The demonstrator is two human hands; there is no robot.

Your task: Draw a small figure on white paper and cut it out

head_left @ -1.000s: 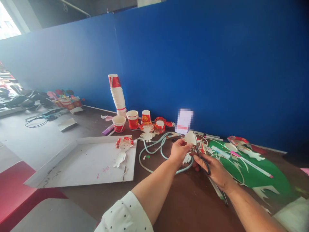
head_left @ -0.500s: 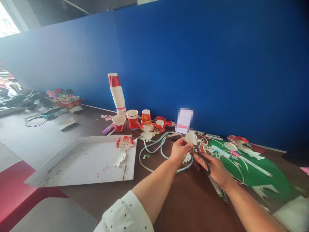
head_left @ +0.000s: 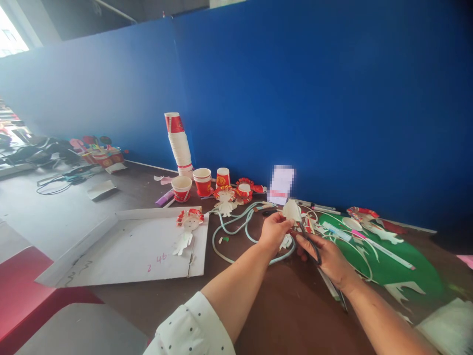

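Note:
My left hand (head_left: 276, 230) is closed on a small piece of white paper (head_left: 291, 211), pinched between thumb and fingers. Around the handles of dark scissors (head_left: 314, 249) my right hand (head_left: 330, 259) is wrapped. The scissor blades lie at the right edge of the paper piece; whether they are cutting through it I cannot tell. Under and behind both hands run loops of a pale blue cord (head_left: 218, 244). Paper scraps (head_left: 286, 241) lie beneath my left hand. To the left, a paper figure with a red fringed head (head_left: 190, 222) rests on a white box lid (head_left: 140, 246).
A tall stack of paper cups (head_left: 179, 145) leans by the blue partition (head_left: 314, 98). Red paper cups (head_left: 202, 182) and a fringed paper figure (head_left: 225, 199) stand nearby. On the right, markers (head_left: 388, 250) and cut scraps lie over a green mat (head_left: 417, 271). A red chair (head_left: 37, 301) is at lower left.
The whole view has shifted very slightly. Both hands, the paper and the scissors hold nearly the same places.

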